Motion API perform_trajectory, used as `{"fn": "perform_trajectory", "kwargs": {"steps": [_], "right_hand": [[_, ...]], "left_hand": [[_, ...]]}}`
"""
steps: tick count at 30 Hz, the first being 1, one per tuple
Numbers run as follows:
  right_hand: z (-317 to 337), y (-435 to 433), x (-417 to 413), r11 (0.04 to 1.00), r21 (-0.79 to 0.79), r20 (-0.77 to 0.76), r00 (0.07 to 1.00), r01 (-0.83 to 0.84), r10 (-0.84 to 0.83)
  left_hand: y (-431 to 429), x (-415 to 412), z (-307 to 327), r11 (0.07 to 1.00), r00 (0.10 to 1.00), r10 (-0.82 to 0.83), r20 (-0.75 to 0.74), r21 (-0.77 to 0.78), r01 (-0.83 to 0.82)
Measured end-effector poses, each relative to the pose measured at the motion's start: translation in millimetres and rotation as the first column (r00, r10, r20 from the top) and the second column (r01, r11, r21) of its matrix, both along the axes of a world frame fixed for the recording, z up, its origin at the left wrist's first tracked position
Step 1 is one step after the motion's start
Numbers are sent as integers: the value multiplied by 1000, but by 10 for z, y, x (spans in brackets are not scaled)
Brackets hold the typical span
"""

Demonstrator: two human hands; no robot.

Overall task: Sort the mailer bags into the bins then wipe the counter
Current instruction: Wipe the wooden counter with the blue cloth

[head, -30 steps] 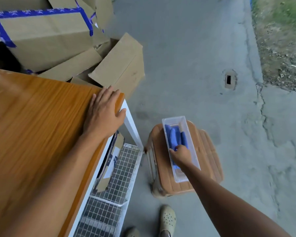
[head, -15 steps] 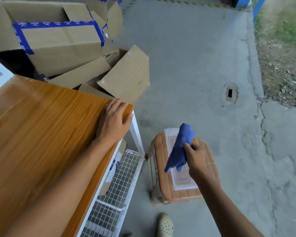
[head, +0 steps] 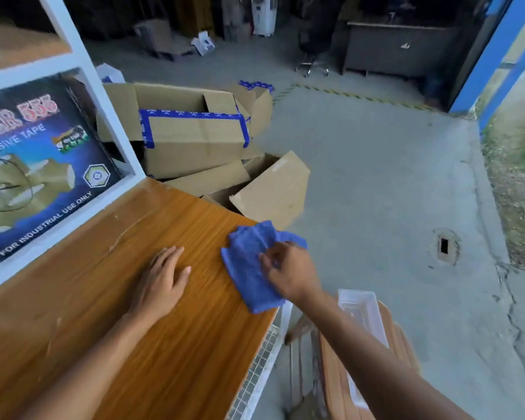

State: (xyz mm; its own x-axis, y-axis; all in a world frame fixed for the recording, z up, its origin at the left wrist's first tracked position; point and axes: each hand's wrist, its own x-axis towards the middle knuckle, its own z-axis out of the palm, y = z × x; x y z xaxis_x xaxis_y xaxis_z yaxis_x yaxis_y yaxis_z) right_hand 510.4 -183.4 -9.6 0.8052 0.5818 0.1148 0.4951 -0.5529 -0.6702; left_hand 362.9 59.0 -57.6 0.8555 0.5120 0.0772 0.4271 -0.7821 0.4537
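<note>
A blue cloth (head: 249, 262) lies on the right end of the wooden counter (head: 109, 313), partly over the edge. My right hand (head: 291, 274) pinches the cloth from its right side. Flat on the counter, a little left of the cloth, rests my left hand (head: 161, 283) with fingers apart and nothing in it. No mailer bags are in view.
A clear plastic tray (head: 362, 322), now without the cloth, sits on a brown stool (head: 400, 344) right of the counter. Cardboard boxes (head: 194, 140) are piled behind the counter. A white shelf frame (head: 115, 131) with a tape carton (head: 37, 165) stands at left. A wire rack (head: 258, 374) hangs under the counter's edge.
My right hand lifted the blue cloth out of the clear tray and brought it up onto the counter. My left hand slid left from the counter's corner. The view tilted upward.
</note>
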Motion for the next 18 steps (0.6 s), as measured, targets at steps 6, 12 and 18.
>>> {"fn": "perform_trajectory", "kwargs": {"steps": [6, 12, 18], "right_hand": [[-411, 361, 100, 877, -471, 216, 952, -94, 218], [-493, 797, -84, 844, -533, 175, 969, -56, 175], [-497, 474, -56, 848, -516, 196, 946, -125, 259]], "left_hand": [[693, -184, -77, 995, 984, 26, -177, 99, -8], [740, -156, -134, 985, 994, 39, -103, 169, -21], [690, -194, -89, 960, 977, 182, -111, 234, -153]]}}
